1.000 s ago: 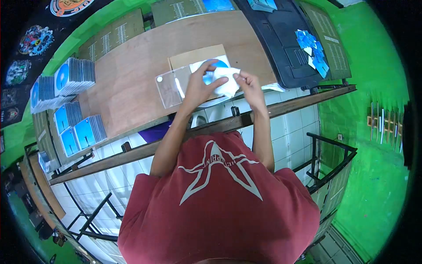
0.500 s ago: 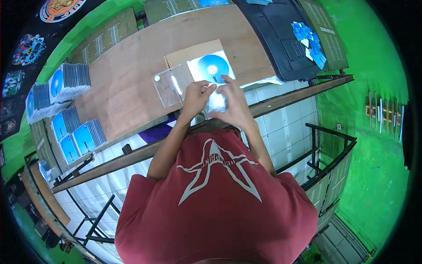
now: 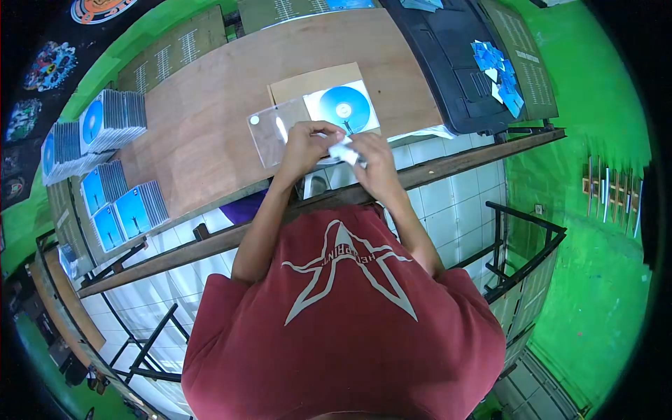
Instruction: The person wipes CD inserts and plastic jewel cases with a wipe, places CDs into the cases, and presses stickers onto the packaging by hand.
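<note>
An open clear case [image 3: 268, 134] lies near the table's front edge, with a blue disc [image 3: 344, 110] in its right half. Just below the disc, a crumpled white cloth or paper [image 3: 344, 152] is between my hands. My left hand [image 3: 308, 148] pinches its upper left side, fingertips near the disc's lower edge. Curled round its right side is my right hand [image 3: 376, 161], fingers closed on it. A brown cardboard sheet [image 3: 315, 82] shows from under the case.
Stacks of cases with blue covers [image 3: 112, 122] stand at the table's left end. A black plastic lid [image 3: 448, 70] is on the right, with blue and white paper pieces [image 3: 498, 77] on it. The wooden table [image 3: 203, 126] has a bar along its front.
The white cloth or paper has moved down off the disc and is bunched smaller. My right hand, spread half a second ago, has closed round it.
</note>
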A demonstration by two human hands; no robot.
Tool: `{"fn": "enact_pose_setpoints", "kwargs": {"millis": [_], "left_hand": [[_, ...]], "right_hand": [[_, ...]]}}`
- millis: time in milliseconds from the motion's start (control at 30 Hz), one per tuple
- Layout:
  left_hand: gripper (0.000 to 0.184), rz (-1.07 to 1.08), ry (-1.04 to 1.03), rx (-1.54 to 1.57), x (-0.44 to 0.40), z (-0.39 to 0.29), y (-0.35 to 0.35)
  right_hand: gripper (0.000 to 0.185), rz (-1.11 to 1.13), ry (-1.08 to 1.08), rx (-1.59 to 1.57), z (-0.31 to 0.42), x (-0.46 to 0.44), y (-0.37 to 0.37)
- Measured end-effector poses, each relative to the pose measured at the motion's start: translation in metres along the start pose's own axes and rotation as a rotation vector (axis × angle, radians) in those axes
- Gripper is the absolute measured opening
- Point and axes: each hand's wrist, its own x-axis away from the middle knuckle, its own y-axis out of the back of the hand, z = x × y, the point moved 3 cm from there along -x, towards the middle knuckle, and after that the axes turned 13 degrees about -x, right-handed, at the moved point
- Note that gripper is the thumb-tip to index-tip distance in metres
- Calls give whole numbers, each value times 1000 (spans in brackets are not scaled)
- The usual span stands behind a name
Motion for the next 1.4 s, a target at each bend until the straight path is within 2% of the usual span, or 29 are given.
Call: {"fn": "enact_pose_setpoints", "kwargs": {"millis": [67,133,167,200,267,300,333,367,600,767,867,900,1000,1033,1067,1133,1233,1267,1400], "left_hand": [[22,-34,-18,14,-5,7,4],[28,-452,-303,-380,-5,6,15],[59,-354,-343,-611,-6,11,22],[59,-355,-345,-612,-4,16,20],[91,-399,-375,-1004,5,16,17],[91,-401,-373,-1006,4,22,16],[101,-362,-348,-1003,3,28,16],[111,-325,-323,-1000,1,34,16],[116,-338,-304,-1026,-6,30,21],[120,-351,-305,-1013,-7,28,22],[123,-357,-292,-979,-8,29,24],[123,-358,-293,-981,-9,28,24],[126,-331,-271,-985,-8,28,25],[127,-331,-268,-987,-8,26,25],[129,-332,-266,-989,-8,24,24],[130,-316,-253,-990,-9,22,24],[132,-306,-231,-990,-7,20,24],[133,-313,-225,-987,-7,19,24],[134,-302,-203,-981,-10,25,25]], "right_hand": [[33,-85,-23,-16,-5,-14,6],[32,-159,-274,0,-31,-29,14],[32,-161,-273,1,-44,-39,13],[34,-199,-278,42,-59,-49,9],[37,-236,-283,80,-77,-64,2],[42,-234,-156,177,-78,-72,-4],[46,-231,-28,272,-77,-77,-11],[50,-226,11,308,-78,-80,-21],[49,-11,124,202,-51,-56,-70],[50,116,176,241,-34,-21,-49],[48,212,146,198,-29,-18,-30],[43,270,35,144,-25,-23,-23],[40,191,-76,42,-41,-48,-16],[37,15,50,34,-41,-59,-19],[37,12,49,37,-47,-72,-27],[34,-179,137,-23,-53,-96,-40],[33,-83,97,-24,-63,-107,-70],[33,-131,156,74,-56,-98,-81],[38,-32,201,86,-53,-63,-78]]}}
